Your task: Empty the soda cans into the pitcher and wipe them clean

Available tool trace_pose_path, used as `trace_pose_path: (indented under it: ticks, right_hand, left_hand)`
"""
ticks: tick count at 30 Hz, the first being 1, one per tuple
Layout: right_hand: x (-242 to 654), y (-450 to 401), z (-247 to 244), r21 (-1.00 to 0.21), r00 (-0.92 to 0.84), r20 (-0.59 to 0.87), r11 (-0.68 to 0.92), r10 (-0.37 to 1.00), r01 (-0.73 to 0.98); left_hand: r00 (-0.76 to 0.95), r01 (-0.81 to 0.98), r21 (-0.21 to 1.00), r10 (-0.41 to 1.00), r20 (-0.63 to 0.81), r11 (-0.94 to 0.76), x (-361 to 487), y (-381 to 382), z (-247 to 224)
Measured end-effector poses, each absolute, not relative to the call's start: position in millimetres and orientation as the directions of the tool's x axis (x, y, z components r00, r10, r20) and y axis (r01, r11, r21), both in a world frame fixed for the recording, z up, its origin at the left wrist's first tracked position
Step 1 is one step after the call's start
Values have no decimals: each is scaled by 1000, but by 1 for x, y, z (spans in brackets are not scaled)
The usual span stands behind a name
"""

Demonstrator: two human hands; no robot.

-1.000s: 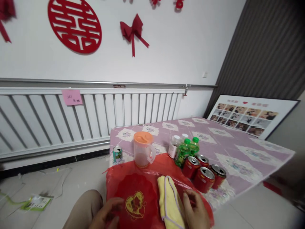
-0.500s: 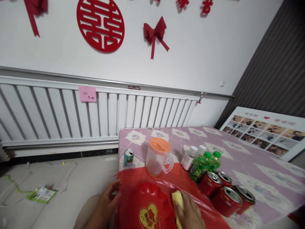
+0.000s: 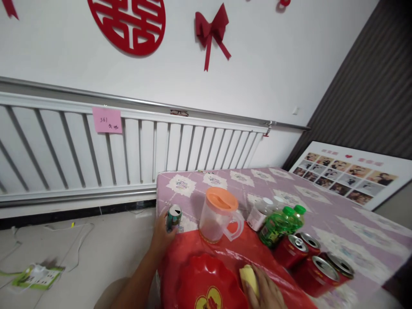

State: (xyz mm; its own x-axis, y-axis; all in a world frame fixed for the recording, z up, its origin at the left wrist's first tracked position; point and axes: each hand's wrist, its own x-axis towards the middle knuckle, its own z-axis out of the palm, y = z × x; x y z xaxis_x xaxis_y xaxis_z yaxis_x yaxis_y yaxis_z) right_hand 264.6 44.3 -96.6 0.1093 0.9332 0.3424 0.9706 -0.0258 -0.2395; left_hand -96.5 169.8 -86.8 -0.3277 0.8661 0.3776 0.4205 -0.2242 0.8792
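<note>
My left hand is closed around the lower part of a small green drink can at the table's left edge. The can stands upright with its top opened. My right hand presses on a folded yellow cloth, which lies on the red plastic sheet. Between my hands sits a red scalloped tray with a gold heart print, cut off by the bottom of the view. Behind the tray stands a clear plastic pitcher with an orange lid and a handle on its right.
Right of the pitcher stand green-capped bottles and white-capped bottles. Several red cans are grouped nearer. A patterned cloth covers the table. A radiator runs behind; a power strip lies on the floor.
My left hand has moved forward from beside the tray and taken hold of the green can. My right hand stays on the yellow cloth. The view has shifted slightly.
</note>
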Motion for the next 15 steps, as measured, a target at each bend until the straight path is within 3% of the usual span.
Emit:
trace_pose_path:
  ticks: [15]
  right_hand:
    - [263, 40, -94, -287, 140, 334, -40, 932, 957]
  left_hand:
    - [-256, 518, 829, 886, 387, -212, -96, 203, -105]
